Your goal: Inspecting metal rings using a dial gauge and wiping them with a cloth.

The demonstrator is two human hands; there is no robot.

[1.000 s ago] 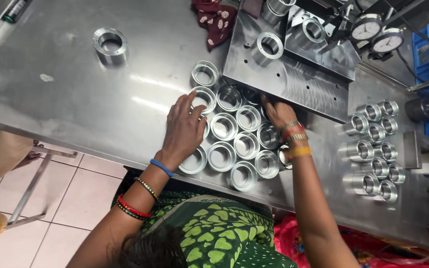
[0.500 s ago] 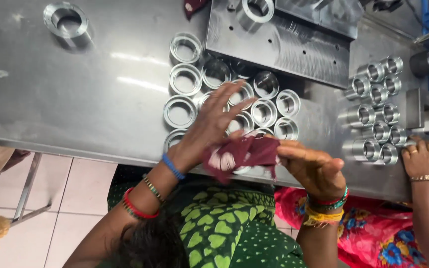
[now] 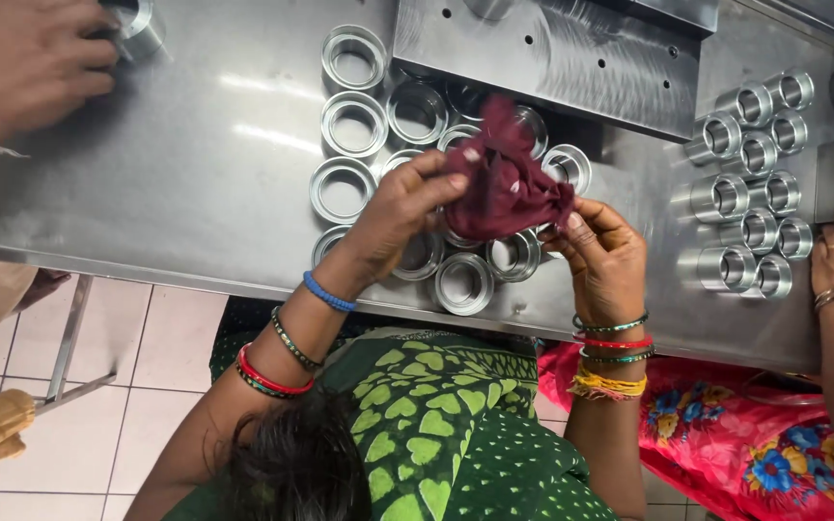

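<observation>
The head view shows the person holding a dark red cloth (image 3: 506, 183) up over a bunch of shiny metal rings (image 3: 351, 121) on the steel bench (image 3: 147, 174). The left hand (image 3: 403, 207) has its grip pinching the cloth's left side. The right hand (image 3: 602, 253) has its grip pinching the lower right corner. The cloth is crumpled, and its long way runs from upper left down to lower right. The rings sit close to the bench's near edge, with little room there. Left of the rings the bench is bare. A thick steel block (image 3: 571, 58) stands just behind the rings. More small rings (image 3: 745, 183) sit well to the right of them.
</observation>
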